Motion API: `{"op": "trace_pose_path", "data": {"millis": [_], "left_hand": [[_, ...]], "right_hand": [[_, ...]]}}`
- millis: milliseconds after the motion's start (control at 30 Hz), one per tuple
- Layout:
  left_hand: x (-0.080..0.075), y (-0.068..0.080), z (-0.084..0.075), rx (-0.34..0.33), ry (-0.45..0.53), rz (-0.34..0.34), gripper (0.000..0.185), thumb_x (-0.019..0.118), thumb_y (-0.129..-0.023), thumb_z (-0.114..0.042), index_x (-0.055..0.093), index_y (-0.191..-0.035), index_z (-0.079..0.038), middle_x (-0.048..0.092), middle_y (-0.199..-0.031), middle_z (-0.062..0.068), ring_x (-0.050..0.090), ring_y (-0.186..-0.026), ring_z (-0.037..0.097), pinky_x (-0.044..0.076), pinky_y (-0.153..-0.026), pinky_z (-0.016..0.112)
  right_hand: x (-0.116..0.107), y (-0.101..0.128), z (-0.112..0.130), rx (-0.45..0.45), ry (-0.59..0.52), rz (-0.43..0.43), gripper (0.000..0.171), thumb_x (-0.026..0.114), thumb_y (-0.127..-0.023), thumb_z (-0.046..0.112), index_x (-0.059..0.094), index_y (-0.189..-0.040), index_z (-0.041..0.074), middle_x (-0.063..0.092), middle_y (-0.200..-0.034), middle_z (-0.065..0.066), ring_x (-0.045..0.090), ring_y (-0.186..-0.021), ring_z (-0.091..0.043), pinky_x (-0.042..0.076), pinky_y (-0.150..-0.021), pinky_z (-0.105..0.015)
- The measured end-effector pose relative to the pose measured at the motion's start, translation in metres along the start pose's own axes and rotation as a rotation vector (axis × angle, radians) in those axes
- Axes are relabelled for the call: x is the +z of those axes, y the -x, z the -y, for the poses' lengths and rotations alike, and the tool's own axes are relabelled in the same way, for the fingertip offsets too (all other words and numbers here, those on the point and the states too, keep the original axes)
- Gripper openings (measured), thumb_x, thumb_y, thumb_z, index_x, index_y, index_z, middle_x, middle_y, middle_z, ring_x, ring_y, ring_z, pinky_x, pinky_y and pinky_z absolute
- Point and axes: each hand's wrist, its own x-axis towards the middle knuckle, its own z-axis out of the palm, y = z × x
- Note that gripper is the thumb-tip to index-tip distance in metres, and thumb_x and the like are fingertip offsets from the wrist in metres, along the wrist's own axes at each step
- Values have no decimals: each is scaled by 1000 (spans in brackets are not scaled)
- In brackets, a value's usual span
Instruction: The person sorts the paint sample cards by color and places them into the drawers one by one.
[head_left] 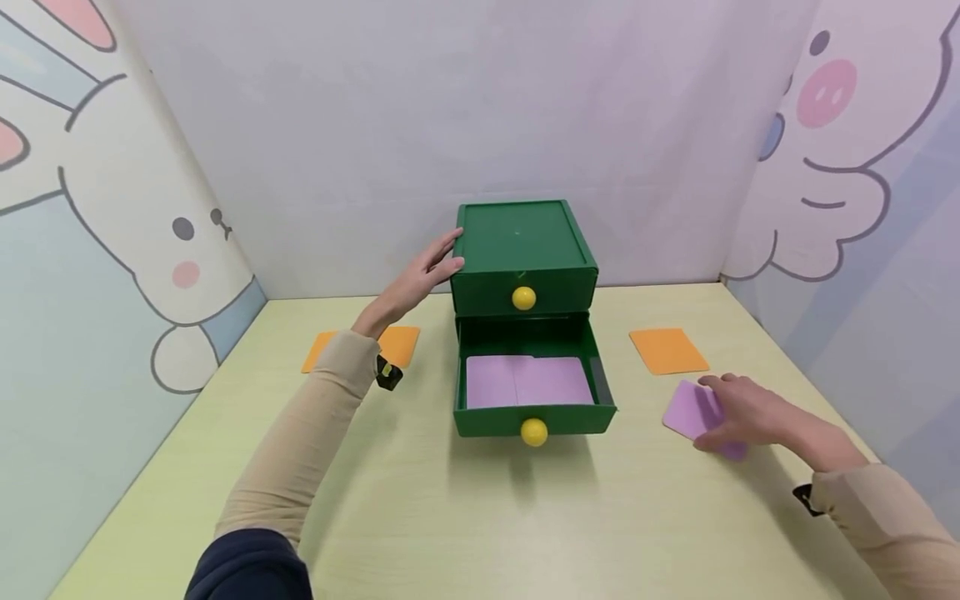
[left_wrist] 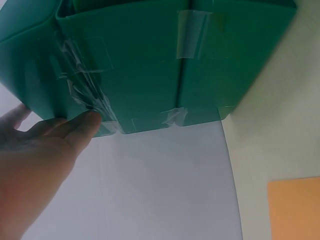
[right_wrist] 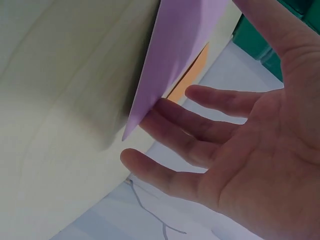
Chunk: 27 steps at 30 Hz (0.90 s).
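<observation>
In the head view, a green two-drawer box [head_left: 525, 237] with yellow knobs stands in the middle of the table. Its lower drawer [head_left: 534, 421] is pulled out and holds two purple cards [head_left: 555, 382] side by side. My left hand [head_left: 416, 279] rests against the box's upper left side, fingers extended; in the left wrist view clear tape shows on that side [left_wrist: 140, 75]. At the right, my right hand [head_left: 746, 412] spans a purple card [head_left: 686, 408], holding it by its edges. The right wrist view shows fingertips at that card's edge; the thumb's tip is cut off.
An orange card [head_left: 667, 350] lies to the right of the box, behind the purple one. More orange [head_left: 401, 343] shows on the left, partly hidden by my left forearm. Cartoon-printed panels [head_left: 187, 250] and a pale back wall [head_left: 360, 167] enclose the table.
</observation>
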Motion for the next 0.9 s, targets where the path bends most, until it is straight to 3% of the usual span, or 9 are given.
{"op": "trace_pose_path", "data": {"millis": [433,900], "left_hand": [[-1,0,0,5,-1,-1,63,40,-102,-30,11,-157,-20,5,-165,0,7,-153,21,18,-121,50],[0,2,-1,8,-5,0,64,41,-102,-30,11,-157,-18,5,-165,1,7,-153,22,18,-121,51]], "right_hand": [[-8,-9,13,-80,-17,-56,82,87,-60,43,56,-117,-8,62,-97,-13,52,-81,-19,43,-67,-29],[-68,-26,64,-194,-30,-143,73,88,-62,37,59,-117,-2,62,-107,-13,54,-90,-21,46,-71,-30]]}}
